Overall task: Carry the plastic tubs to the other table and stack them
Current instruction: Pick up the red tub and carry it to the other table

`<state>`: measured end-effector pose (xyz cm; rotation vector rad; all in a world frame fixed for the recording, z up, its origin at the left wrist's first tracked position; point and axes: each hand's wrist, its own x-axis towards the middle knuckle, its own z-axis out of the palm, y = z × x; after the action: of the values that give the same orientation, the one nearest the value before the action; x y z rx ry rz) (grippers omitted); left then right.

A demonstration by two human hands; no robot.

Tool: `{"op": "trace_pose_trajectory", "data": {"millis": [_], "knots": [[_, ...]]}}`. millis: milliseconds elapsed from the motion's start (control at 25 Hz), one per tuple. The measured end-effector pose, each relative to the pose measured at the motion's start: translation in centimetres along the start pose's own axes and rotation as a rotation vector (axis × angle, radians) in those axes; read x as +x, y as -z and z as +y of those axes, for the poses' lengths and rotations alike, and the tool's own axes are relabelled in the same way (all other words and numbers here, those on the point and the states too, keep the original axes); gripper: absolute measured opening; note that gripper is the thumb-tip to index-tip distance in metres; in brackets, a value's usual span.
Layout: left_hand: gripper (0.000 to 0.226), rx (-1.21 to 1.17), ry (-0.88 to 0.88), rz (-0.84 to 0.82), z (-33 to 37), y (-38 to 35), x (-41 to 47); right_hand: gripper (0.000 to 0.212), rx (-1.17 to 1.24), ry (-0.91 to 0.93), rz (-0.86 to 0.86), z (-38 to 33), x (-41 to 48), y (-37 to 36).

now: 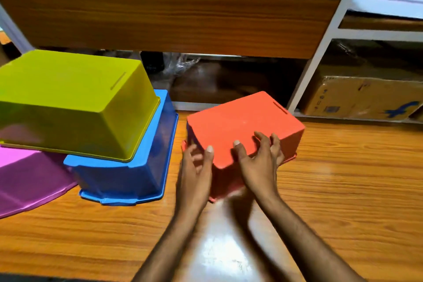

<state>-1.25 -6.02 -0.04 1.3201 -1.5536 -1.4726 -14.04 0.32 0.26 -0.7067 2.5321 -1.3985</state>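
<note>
**Both hands on the upside-down orange tub**

Two bare forearms come in from the near edge over the wooden tabletop (343, 190), with a bright glare patch between them. The left hand (194, 171) grips the near-left corner of the orange tub (240, 121), thumb on the top face and fingers curled against the left wall. The right hand (258, 167) grips the near-right edge of the same tub, thumb on top and fingers draped over toward the right wall. Both hands are a bit motion-blurred. The orange tub is bottom up, rim down at the tabletop; its near rim is blurred, so I can't tell if it is lifted.

Just left of the orange tub sits a blue tub (128, 178), also bottom up, not touching it. A green tub (75, 103), bottom up and tilted, rests on top of the blue one. Further left of the orange tub, a purple tub (27, 178) lies under the green tub's left end.

Behind the orange tub is a shelf unit (171, 23) with a white frame and a wood panel. Crumpled plastic wrap (180, 64) shows in the bay behind-left, and a cardboard box (357, 98) in the bay behind-right.
</note>
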Motion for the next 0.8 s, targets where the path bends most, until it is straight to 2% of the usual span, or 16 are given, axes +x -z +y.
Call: {"op": "trace_pose_trajectory", "data": {"millis": [120, 240, 360, 480, 600, 800], "knots": [[0.042, 0.1, -0.097, -0.032, 0.3, -0.1, -3.2, 0.074, 0.011, -0.075, 0.085, 2.0, -0.4, 2.2], [0.046, 0.259, -0.246, 0.037, 1.2, -0.2, 0.7, 0.09, 0.037, -0.105, 0.123, 4.1, -0.6, 5.1], [0.065, 0.352, -0.088, -0.185, 1.9, -1.3, 3.7, 0.093, 0.089, -0.226, 0.112, 5.3, -1.2, 7.4], [0.067, 0.265, -0.023, -0.297, 0.6, -2.2, 2.6, 0.071, 0.198, -0.362, -0.058, 6.0, -2.4, 9.0], [0.06, 0.121, -0.066, -0.334, 0.5, -2.7, 0.2, 0.064, 0.362, -0.294, -0.159, 5.6, -3.1, 11.4], [0.034, -0.176, -0.16, -0.372, 5.1, -3.3, -2.9, 0.095, 0.472, -0.009, -0.175, 3.6, -4.4, 17.6]]}}
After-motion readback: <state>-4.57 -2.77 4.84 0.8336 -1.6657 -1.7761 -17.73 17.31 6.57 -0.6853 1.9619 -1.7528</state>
